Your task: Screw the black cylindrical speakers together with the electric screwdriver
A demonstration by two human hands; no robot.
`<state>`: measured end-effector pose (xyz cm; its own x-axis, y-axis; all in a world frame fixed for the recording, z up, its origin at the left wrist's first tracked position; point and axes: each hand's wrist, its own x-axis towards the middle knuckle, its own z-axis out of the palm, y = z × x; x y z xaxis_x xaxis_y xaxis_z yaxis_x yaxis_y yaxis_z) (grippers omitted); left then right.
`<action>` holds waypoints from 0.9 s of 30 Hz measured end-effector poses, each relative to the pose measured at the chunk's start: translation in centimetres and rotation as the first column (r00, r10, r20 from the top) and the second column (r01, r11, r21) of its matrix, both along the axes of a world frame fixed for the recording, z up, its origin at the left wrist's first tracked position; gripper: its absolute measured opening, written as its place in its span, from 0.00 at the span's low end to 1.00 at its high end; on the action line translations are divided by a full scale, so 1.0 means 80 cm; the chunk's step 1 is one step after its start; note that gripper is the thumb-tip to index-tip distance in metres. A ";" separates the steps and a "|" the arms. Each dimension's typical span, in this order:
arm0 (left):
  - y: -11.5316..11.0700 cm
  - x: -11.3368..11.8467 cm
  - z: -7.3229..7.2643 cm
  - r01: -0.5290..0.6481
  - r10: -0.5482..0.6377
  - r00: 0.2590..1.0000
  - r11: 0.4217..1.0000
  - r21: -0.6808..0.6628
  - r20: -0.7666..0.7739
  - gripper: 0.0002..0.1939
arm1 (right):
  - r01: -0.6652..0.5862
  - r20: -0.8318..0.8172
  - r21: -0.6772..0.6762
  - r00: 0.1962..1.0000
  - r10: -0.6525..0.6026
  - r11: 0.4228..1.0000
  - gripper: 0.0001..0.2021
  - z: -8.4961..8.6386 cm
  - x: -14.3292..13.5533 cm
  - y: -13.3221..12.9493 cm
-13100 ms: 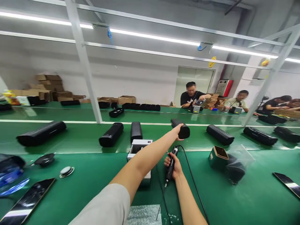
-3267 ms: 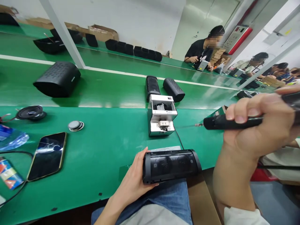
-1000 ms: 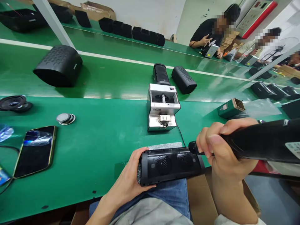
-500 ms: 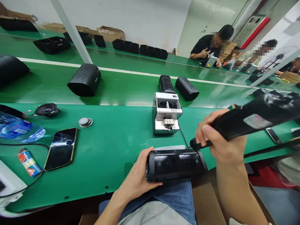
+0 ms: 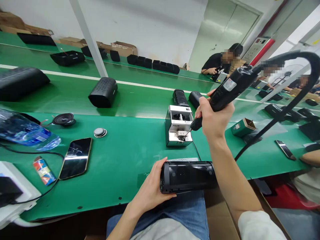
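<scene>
My left hand (image 5: pixel 152 186) is closed round the left end of a black speaker housing (image 5: pixel 188 176), which sits at the table's front edge above my lap. In my right hand (image 5: pixel 216 116) is a black electric screwdriver (image 5: pixel 232 88) with a thick black cable. Its thin bit points down and left, its tip at the small metal outlet on the front of a silver screw feeder (image 5: pixel 178 125). Whether a screw is on the tip is too small to tell. My right forearm covers the speaker housing's right end.
Phone (image 5: pixel 76 158), lighter-like printed tube (image 5: pixel 44 170), water bottle (image 5: pixel 27 131), loose speaker driver (image 5: pixel 63 119) and a small round metal part (image 5: pixel 100 132) lie left. Speaker shells (image 5: pixel 103 91) stand on the green line behind. A green box (image 5: pixel 243 127) stands right; co-workers (image 5: pixel 222 61) sit beyond.
My right hand has carried the electric screwdriver from the speaker housing's upper right edge up and forward to the screw feeder. My left hand keeps its hold on the housing. The view has shifted slightly.
</scene>
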<state>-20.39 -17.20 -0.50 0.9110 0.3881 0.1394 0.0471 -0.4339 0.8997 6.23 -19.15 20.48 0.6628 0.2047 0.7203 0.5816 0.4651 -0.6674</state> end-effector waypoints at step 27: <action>0.005 -0.002 -0.003 0.011 -0.012 0.999 1.000 -0.017 -0.033 0.66 | 0.040 -0.046 -0.101 0.998 -0.044 0.994 0.11 0.054 -0.014 -0.152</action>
